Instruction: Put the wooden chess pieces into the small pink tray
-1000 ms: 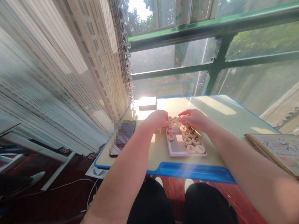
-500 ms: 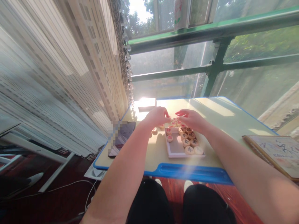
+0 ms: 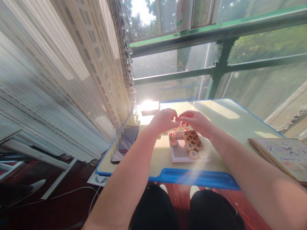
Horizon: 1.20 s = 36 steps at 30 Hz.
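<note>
A shallow white tray point(image 3: 178, 157) rests near the front of the table. Round wooden Chinese chess pieces with black characters point(image 3: 190, 147) fill its right side, and a few with red characters point(image 3: 173, 142) lie at its upper left. More red-marked pieces point(image 3: 183, 125) sit just past the tray's far edge, partly covered by my hands. My left hand point(image 3: 166, 119) is closed, thumb and fingers pinched above those pieces. My right hand point(image 3: 195, 121) meets it there, its fingers pressed together. Whatever sits between the fingertips is too small and hidden to make out.
A tablet or phone with a dark screen point(image 3: 129, 139) lies at the table's left. Behind it stands a white box point(image 3: 150, 108) in bright glare. A framed drawing board point(image 3: 283, 156) is at the right edge. Curtains point(image 3: 96, 64) hang on the left.
My two hands have come together; the left moved slightly right, so their fingertips now meet over the far pieces. The loose piece by my left wrist is now mostly hidden.
</note>
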### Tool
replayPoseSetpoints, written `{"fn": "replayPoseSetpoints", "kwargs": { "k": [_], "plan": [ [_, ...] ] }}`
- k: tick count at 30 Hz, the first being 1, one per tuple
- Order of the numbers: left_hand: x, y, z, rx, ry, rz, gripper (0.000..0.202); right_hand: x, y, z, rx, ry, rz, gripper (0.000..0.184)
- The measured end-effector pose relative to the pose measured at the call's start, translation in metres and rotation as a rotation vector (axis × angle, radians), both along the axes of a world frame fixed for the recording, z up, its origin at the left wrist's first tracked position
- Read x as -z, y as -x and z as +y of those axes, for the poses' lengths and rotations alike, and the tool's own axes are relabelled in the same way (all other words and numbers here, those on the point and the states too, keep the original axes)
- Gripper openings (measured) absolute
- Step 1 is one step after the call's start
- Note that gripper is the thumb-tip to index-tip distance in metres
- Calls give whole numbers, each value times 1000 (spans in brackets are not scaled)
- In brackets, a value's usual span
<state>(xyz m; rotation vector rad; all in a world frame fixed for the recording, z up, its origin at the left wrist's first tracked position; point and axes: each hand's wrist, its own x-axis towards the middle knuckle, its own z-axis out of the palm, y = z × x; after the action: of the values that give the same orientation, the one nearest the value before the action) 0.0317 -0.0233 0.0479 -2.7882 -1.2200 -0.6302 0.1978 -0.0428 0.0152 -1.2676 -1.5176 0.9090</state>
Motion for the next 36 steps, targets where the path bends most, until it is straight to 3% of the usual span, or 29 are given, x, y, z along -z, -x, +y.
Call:
{"fn": "replayPoseSetpoints", "kwargs": {
  "k": [15, 20, 25, 28, 32, 36],
  "plan": [
    [-5, 2, -2, 28, 112, -79, 21, 1, -2, 4, 15, 82, 110, 29],
    [-5, 2, -4, 57, 78, -92, 20, -4, -1, 1, 8, 108, 143, 27],
    [-5, -1, -7, -3, 0, -77, 19, -10, 3, -3, 11, 78, 137, 15],
    [-7, -4, -10, -83, -6, -66, 21, -9, 0, -2, 67, 12, 14, 17],
    [-11, -6, -16, -170, 55, 5, 23, -5, -7, 2, 190, -185, -407, 20],
    [-11, 3, -28, -190, 124, 31, 22, -7, -6, -4, 62, -181, -485, 21]
  ]
}}
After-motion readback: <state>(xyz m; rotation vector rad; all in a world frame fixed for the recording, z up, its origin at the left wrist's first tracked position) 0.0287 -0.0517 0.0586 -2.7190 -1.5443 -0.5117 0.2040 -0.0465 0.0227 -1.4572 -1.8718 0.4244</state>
